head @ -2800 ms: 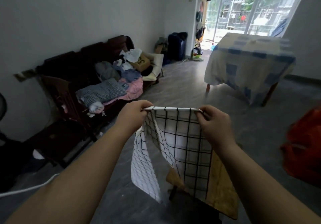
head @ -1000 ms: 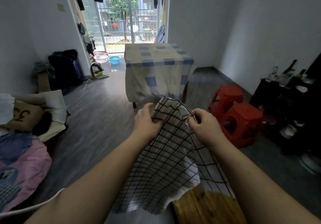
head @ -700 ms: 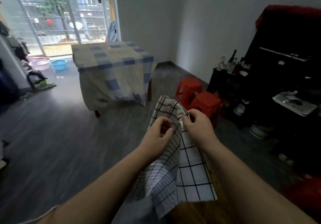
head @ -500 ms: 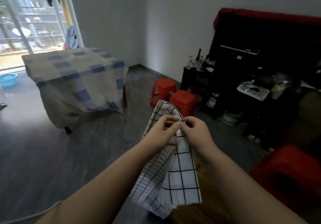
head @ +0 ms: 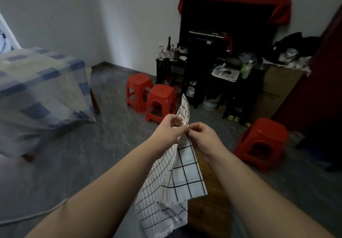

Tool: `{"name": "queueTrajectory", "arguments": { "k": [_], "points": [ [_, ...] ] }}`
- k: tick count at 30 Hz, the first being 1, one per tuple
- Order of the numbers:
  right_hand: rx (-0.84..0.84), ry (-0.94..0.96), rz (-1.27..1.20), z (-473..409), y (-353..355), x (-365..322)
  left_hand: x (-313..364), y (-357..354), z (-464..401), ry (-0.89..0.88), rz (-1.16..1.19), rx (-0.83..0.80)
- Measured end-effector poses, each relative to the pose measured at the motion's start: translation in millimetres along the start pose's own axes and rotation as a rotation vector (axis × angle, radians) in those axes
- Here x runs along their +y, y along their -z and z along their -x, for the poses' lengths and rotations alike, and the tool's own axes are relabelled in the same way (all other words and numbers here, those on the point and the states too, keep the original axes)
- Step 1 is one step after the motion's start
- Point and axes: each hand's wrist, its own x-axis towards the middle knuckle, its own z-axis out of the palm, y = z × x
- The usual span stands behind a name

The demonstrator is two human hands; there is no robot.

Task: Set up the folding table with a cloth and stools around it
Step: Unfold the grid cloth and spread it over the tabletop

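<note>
A white cloth with a black grid (head: pixel 180 175) hangs in front of me, pinched at its top edge by both hands close together. My left hand (head: pixel 169 129) and my right hand (head: pixel 200 137) are both shut on it, fingertips almost touching. A corner of the cloth sticks up above them. Under the cloth lies a wooden table top (head: pixel 207 206), partly hidden. Two red plastic stools (head: pixel 139 90) (head: pixel 161 102) stand side by side on the floor ahead. A third red stool (head: pixel 262 141) stands at the right.
A table draped in a blue-and-cream checked cloth (head: pixel 38 88) fills the left. Dark shelves with bottles and clutter (head: pixel 209 67) line the far wall, with a cardboard box (head: pixel 277 88) beside them. A white cable (head: pixel 31 216) lies on the grey floor at lower left.
My view has swung from the sofa, past the window, to the shelf wall. My hands, once apart along the cloth's stretched edge, have come together, so the cloth now hangs bunched.
</note>
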Motion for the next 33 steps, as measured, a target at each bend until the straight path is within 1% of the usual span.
{"name": "queueTrajectory", "arguments": {
  "k": [2,3,6,10,14,16,18,20,21,23,28,30,33],
  "points": [
    [0.044,0.053,0.164,-1.3,5.4,3.5,-0.1,-10.7,-5.5,0.011,-0.062,0.010],
    [0.049,0.064,0.190,-1.8,8.4,4.1,-0.8,-14.6,-8.3,0.028,-0.053,0.013],
    [0.010,0.046,0.100,-0.1,19.4,-1.5,2.1,-22.8,-16.0,0.095,0.101,-0.023],
    [-0.047,-0.008,0.016,-4.1,38.3,-9.8,10.1,-34.0,-24.4,0.166,0.114,-0.045],
    [-0.017,-0.106,-0.110,-5.2,49.0,-12.7,10.6,-42.3,-31.6,0.189,0.143,-0.043],
    [0.031,-0.125,-0.110,-8.4,54.1,-6.7,7.7,-46.3,-35.5,0.208,0.153,-0.037],
    [0.108,-0.075,0.034,-11.5,56.6,-0.8,5.9,-53.6,-34.9,0.228,0.158,-0.053],
    [0.139,0.004,0.231,-12.2,56.3,1.8,2.4,-61.8,-33.6,0.214,0.089,-0.084],
    [0.143,0.028,0.289,-11.7,55.9,2.9,0.4,-64.8,-33.2,0.193,0.046,-0.090],
    [0.157,0.065,0.358,-10.6,56.0,5.6,-2.6,-67.6,-33.3,0.163,0.015,-0.092],
    [0.272,0.126,0.505,-10.8,57.6,11.8,-8.0,-54.8,-40.4,0.196,0.070,-0.131],
    [0.310,0.152,0.558,-13.5,61.3,11.2,-8.1,-45.0,-44.0,0.204,0.065,-0.112],
    [0.297,0.148,0.649,-20.1,67.8,4.9,-7.6,-27.1,-49.8,0.169,0.016,-0.029]
  ]
}}
